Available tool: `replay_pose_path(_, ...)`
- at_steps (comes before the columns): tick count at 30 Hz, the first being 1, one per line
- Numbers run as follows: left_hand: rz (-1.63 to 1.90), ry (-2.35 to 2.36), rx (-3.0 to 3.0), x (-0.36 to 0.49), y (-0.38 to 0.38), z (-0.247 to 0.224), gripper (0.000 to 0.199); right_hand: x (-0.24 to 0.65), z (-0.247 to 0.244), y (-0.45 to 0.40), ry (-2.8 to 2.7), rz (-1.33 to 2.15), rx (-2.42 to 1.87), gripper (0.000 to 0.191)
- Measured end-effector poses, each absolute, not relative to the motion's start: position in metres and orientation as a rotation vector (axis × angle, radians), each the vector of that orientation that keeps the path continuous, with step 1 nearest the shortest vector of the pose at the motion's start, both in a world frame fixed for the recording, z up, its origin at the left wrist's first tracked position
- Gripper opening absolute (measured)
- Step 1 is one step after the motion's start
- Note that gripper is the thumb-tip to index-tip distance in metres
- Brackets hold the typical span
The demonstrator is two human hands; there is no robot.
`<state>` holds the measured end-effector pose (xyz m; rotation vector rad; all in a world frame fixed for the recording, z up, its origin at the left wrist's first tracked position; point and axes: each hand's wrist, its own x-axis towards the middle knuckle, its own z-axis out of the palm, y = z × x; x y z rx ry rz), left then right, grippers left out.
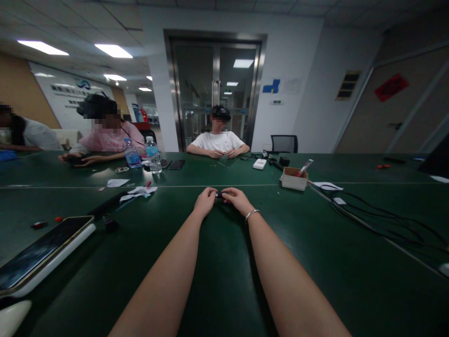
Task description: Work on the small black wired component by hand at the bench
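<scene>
Both my arms reach out over the dark green table [224, 281]. My left hand [205, 202] and my right hand [239, 201] meet near the table's middle seam, each with its fingers pinched. Between the fingertips is a small black object [219, 194] with a lighter bit at its left end; it is too small for me to tell its kind. Each hand grips one end of it, just above or on the tabletop. A silver bracelet [252, 215] circles my right wrist.
On the left lie a phone [45, 252] on a white block, paper scraps [138, 193] and two water bottles [153, 157]. To the right are a small cardboard box [294, 179] and black cables [379, 220]. Across the table sits a person in a white shirt [217, 141]; others sit at left.
</scene>
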<state>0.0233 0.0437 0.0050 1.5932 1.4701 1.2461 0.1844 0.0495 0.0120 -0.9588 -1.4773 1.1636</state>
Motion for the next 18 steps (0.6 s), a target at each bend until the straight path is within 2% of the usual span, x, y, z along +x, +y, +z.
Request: replay_pose_path(18, 1.21, 1.444, 1.585, 0.0229, 0.0425, 0.0059, 0.031, 0.1839, 0.0113, 0.0497, -1.482, 1.148, -0.976, 0.021)
